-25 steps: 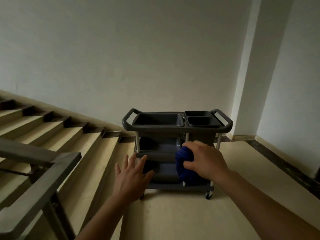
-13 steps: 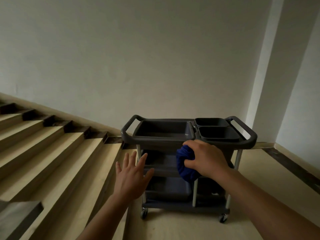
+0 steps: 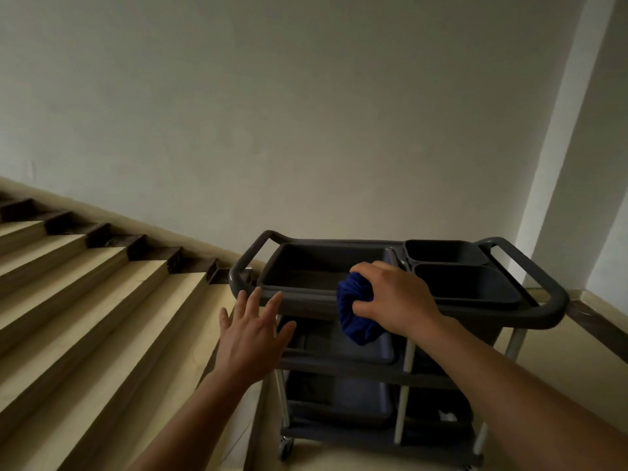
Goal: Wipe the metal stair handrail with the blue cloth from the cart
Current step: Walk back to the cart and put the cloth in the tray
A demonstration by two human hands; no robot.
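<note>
My right hand (image 3: 396, 297) grips a bunched blue cloth (image 3: 355, 314) just in front of the top tier of a dark grey three-tier cart (image 3: 530, 311). The cloth hangs over the front rim of the cart's large top bin (image 3: 323, 266). My left hand (image 3: 253, 331) is spread with straight fingers, holding nothing, close to the cart's front left corner. No metal handrail shows in the head view.
A flight of beige stairs (image 3: 95, 300) with dark risers climbs to the left. Two smaller bins (image 3: 458, 270) sit on the cart's top right. The cart stands on wheels on a beige landing floor, with a white wall and a corner pillar (image 3: 571, 164) behind.
The view has swung right and closer to the cart, and the handrail at lower left has left the frame. My right hand has carried the cloth up to the cart's top tier.
</note>
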